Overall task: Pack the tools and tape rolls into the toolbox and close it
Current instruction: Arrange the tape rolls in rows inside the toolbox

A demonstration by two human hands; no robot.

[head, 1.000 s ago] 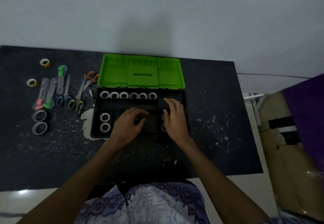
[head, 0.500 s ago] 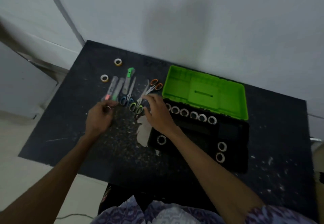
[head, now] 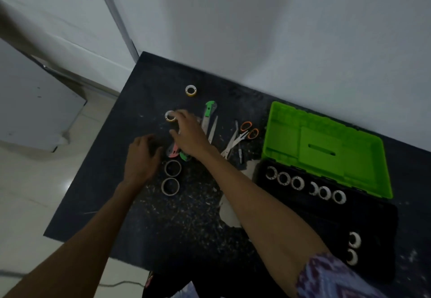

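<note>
Reaching across the black table (head: 149,218), the right hand (head: 190,138) spreads relaxed fingers beside a small tape roll (head: 170,116) while the left hand (head: 142,155) hovers loosely curled, empty, near two grey tape rolls (head: 172,168), with eight white rolls in the open toolbox (head: 373,223).

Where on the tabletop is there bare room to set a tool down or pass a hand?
Bare patches: the near-left table, in front of the two grey tape rolls; and the far edge between the yellow tape roll and the green toolbox lid. Crowded: the middle left, where both hands, cutters and the orange-handled scissors bunch together.
</note>
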